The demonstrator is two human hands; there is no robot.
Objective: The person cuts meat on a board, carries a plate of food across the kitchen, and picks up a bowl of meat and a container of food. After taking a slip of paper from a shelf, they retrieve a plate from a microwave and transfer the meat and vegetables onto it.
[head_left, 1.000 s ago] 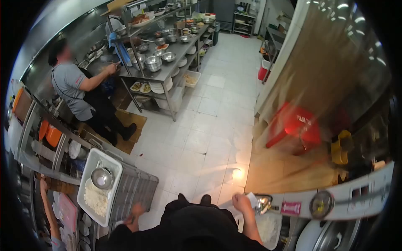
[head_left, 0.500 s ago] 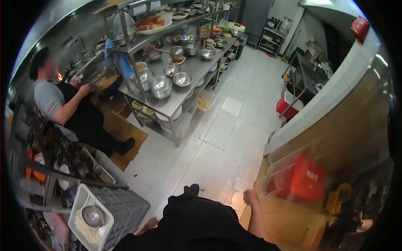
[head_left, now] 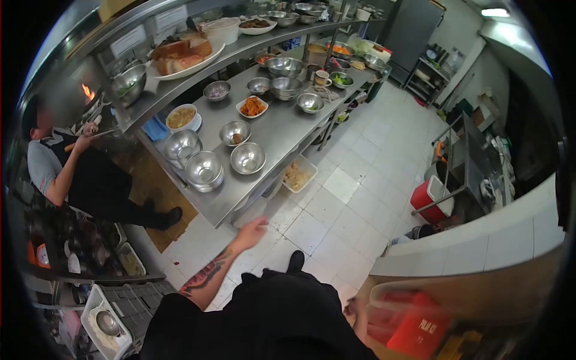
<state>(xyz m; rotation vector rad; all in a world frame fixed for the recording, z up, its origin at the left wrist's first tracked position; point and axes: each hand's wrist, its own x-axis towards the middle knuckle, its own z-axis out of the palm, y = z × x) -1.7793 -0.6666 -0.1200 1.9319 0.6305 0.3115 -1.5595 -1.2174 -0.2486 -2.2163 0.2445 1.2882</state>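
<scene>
Left hand [head_left: 251,232] out in front

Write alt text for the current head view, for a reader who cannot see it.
A person's empty-looking left hand extends in front of a steel kitchen counter holding metal bowls; the right hand is low, near a blurred red box. At the picture's left, a co-worker stands near a flame.

the counter [head_left: 281,137] is smooth metal, the bowls [head_left: 248,159] glossy metal, the floor tiles [head_left: 341,185] shiny, the clothing [head_left: 282,318] matt cloth.
</scene>
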